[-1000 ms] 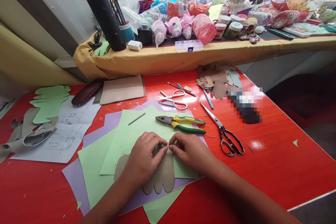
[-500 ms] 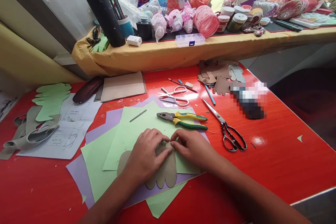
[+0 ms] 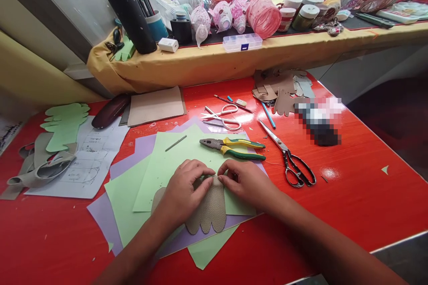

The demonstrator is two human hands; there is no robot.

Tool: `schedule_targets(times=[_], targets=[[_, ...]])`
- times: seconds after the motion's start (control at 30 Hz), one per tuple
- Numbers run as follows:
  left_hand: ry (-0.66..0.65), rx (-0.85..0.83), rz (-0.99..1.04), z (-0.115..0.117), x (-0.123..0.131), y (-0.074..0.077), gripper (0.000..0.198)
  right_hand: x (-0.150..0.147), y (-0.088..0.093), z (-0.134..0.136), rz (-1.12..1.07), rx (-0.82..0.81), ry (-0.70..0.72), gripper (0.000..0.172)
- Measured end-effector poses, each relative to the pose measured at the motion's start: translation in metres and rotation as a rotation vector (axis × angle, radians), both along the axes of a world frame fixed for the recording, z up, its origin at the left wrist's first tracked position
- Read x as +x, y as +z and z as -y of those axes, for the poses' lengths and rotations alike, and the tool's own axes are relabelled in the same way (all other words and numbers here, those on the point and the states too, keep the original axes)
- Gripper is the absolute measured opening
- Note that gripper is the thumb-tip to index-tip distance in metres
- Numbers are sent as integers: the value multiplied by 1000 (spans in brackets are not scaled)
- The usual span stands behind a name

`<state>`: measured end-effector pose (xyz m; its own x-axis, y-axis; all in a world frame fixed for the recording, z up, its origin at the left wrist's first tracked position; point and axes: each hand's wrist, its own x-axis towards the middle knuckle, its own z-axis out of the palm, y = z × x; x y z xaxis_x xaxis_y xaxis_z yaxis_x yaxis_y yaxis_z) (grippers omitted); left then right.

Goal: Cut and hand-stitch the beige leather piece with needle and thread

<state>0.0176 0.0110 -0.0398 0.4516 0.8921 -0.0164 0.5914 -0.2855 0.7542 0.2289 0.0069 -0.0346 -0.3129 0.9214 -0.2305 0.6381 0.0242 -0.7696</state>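
A grey-beige leather piece (image 3: 214, 207) with rounded, finger-like lobes lies on the stacked paper, its left part covered by my left hand (image 3: 187, 191). That hand is closed, thumb and index finger pinching the leather's top edge. Just to the right, my right hand (image 3: 245, 182) pinches the same edge between thumb and fingertips. Anything finer between the fingertips is too small to make out. Beyond the hands rest yellow-and-green pliers (image 3: 234, 148) and a thin metal rod (image 3: 175, 143), both on the green paper (image 3: 152, 187).
Black-handled scissors (image 3: 289, 158) lie to the right, white-handled scissors (image 3: 222, 116) farther back. Green cut-outs (image 3: 65, 124) and a drawn-on sheet (image 3: 96, 156) are at left. Leather scraps (image 3: 274, 87) sit at the back right. Jars and crafts crowd the cloth-covered ledge (image 3: 200, 64).
My left thumb has moved up from the leather's face to its top edge, uncovering more of the lobes. My right hand keeps its pinch. The whole view has shifted slightly.
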Motion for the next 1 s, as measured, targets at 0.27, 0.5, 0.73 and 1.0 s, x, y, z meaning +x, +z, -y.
schedule_targets(times=[0.27, 0.5, 0.73, 1.0], targets=[[16, 33, -24, 0, 2, -2, 16, 2, -2, 0, -34, -27, -3, 7], [25, 48, -18, 0, 3, -2, 16, 2, -3, -2, -75, -23, -41, 15], [15, 24, -25, -1, 3, -3, 13, -3, 0, 2, 7, 12, -13, 8], [42, 15, -36, 0, 7, -1, 13, -4, 0, 2, 20, 26, -7, 7]])
